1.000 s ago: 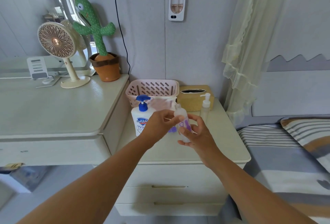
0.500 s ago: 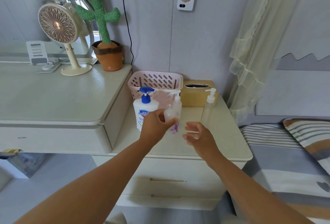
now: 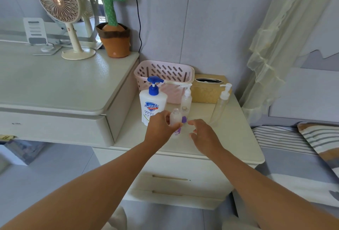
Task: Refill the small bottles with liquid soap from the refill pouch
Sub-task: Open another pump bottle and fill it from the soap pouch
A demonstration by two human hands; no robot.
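The left hand [image 3: 161,129] has its grip wrapped round the small bottle [image 3: 175,119], upright over the worktop [image 3: 229,138] just in front of the big soap bottle [image 3: 152,105]. Its neck looks uncapped. The right hand [image 3: 203,135] hovers beside it, grip loose and empty, near a purple cap [image 3: 184,119]. This seems to be the opening step. Next is pouring steadily into that narrow neck.

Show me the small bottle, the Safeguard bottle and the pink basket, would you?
small bottle [image 3: 175,119]: head view, on its clear body.
Safeguard bottle [image 3: 151,106]: head view, on its blue label.
pink basket [image 3: 163,71]: head view, on its slotted wall.
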